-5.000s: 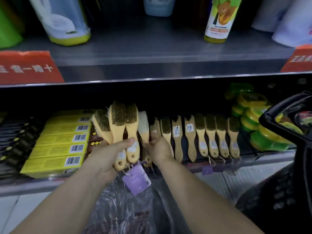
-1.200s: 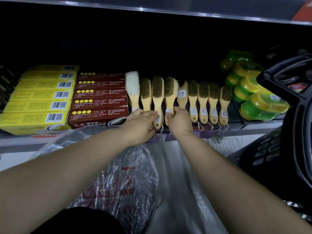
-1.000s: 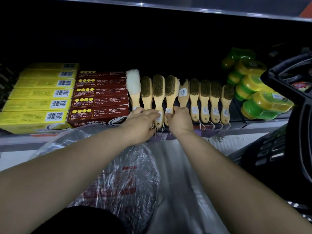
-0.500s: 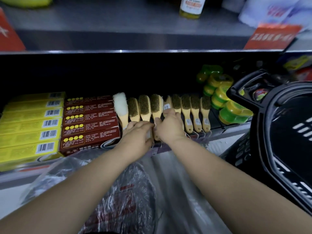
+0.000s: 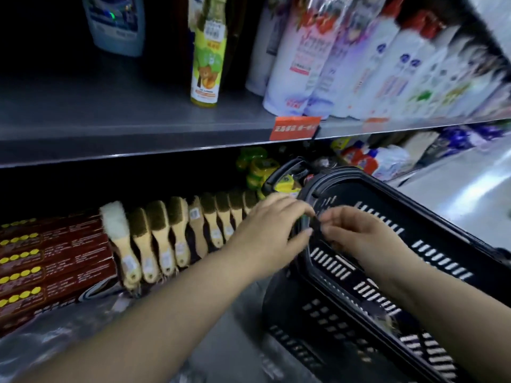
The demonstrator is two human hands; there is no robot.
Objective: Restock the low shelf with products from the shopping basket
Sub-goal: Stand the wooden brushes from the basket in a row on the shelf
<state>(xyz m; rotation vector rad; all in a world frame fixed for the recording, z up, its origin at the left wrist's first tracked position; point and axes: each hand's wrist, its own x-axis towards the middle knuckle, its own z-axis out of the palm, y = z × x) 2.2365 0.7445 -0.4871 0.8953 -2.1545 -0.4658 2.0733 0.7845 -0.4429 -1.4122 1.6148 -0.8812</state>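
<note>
Basket (image 5: 431, 230) sits right of shelved brushes (image 5: 156, 219); left hand (image 5: 269, 233) and right hand (image 5: 356, 233) are held at its rim, fingers curled, nearly touching; grip cannot be told.

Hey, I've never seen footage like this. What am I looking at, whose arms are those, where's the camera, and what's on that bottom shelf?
There is no machine here. The arms belong to a person, filmed by a wide-angle camera worn on their head. It looks forward and down, so the edges bend. This is the only view.

The left hand and right hand meet at the rim of a black shopping basket beside the low shelf. The picture is blurred there, so I can't tell whether either hand holds anything.

On the low shelf lies a row of wooden-handled brushes. A white fluffy brush is at its left end, next to dark red boxes. Green and yellow tins sit behind the basket's handle. The upper shelf carries bottles.
</note>
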